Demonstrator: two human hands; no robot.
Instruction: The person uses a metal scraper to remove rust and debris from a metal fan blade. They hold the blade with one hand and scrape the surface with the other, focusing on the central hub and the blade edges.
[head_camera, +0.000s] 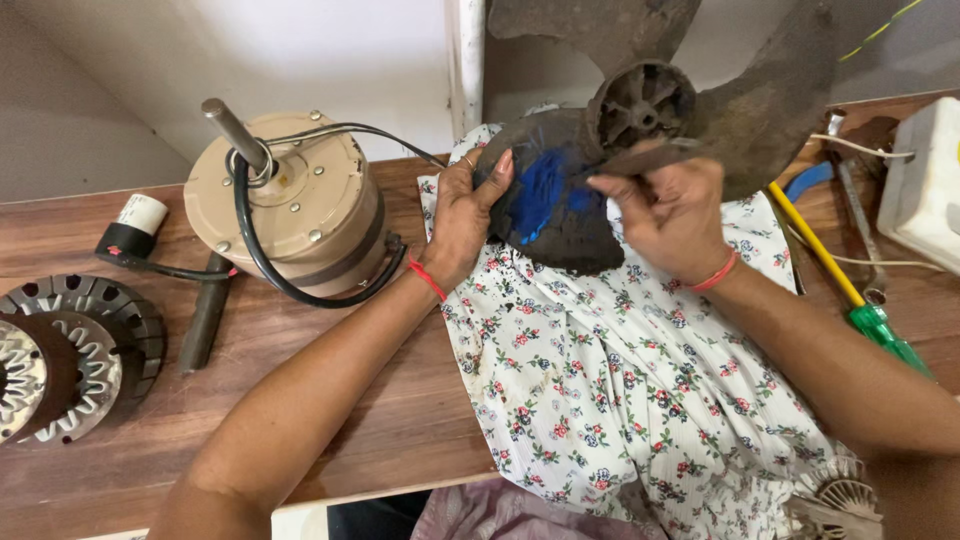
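At the far left of the wooden tabletop (400, 420) lie two ringed metal stator cores (70, 345), with a dark cylindrical rod (205, 315) just beside them. Behind these stands a beige round motor housing (300, 205), its shaft tilted upward and a black cable (290, 285) looped around it. The left hand (462, 220) grips the near edge of a dirty fan blade (560, 200), thumb pressed on its blue-scraped face. The blade hangs above a floral cloth (620, 380) spread over the tabletop's edge. The right hand (665, 205) is closed around what looks like a thin dark tool, held against the blade below the hub. To the right lie a yellow-and-green screwdriver (845, 285) and a white box (925, 185).
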